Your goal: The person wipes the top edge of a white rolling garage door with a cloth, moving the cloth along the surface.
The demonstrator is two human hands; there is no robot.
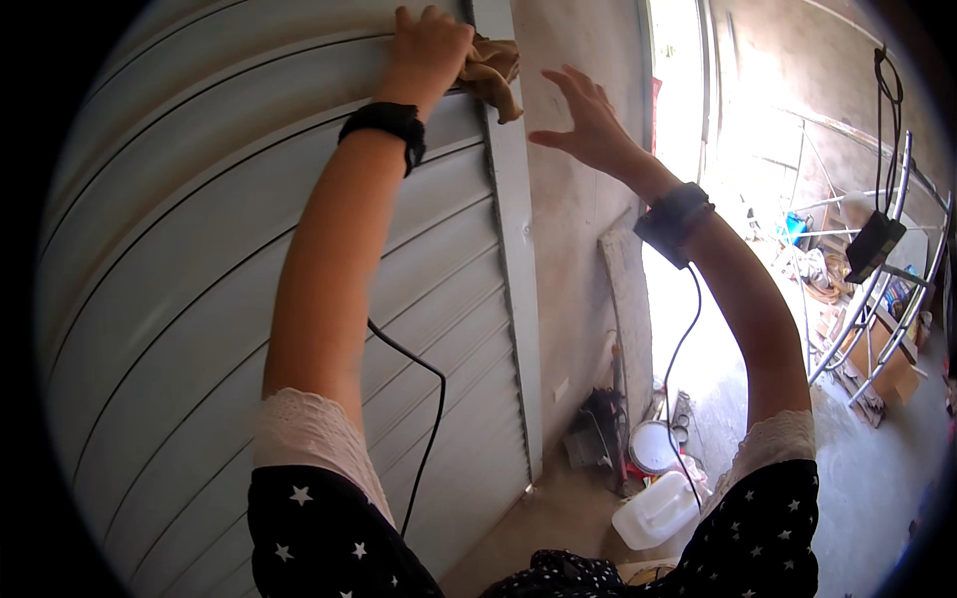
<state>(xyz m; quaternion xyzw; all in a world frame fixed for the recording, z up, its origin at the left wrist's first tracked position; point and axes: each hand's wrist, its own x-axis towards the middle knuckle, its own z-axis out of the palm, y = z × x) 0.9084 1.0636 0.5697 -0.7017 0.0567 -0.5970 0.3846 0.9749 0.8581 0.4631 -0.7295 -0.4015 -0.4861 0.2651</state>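
Observation:
High on a grey slatted metal shutter, my left hand is closed round a crumpled brown cloth. The cloth hangs over the shutter's side rail, its lower corner drooping past the edge. My right hand is raised in the air to the right of the cloth, apart from it. Its fingers are spread and it holds nothing. Both wrists wear black bands, and thin black cables hang down near the forearms.
Beside the rail stands a bare plaster wall with a plank leaning on it. Below are a white plastic jug, a bucket and a dark bag. To the right, a metal tube frame stands near cardboard boxes and a hanging cable.

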